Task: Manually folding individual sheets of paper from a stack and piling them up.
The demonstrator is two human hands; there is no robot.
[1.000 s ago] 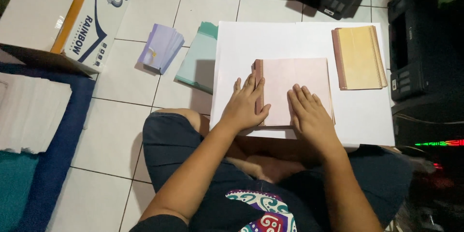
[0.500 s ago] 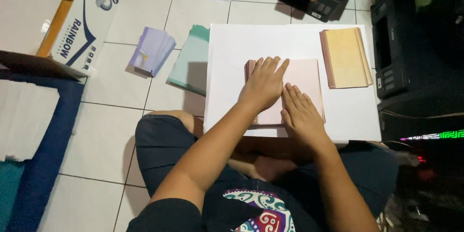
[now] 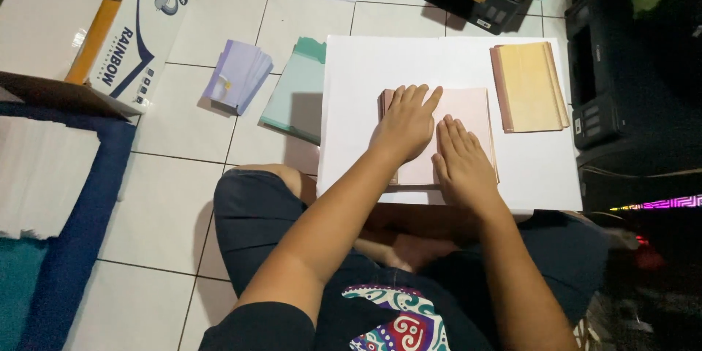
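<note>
Head view: left hand (image 3: 406,123), right hand (image 3: 459,159) flat on pink paper (image 3: 468,113).

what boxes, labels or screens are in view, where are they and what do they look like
Cardboard box: upper left on the tiled floor, open, white side with dark blue print and a small picture.
Black printer: right edge, boxy, dark, small button panel.
Lit strip: lower right, thin pink-magenta glowing band.
No readable screen shows.
</note>
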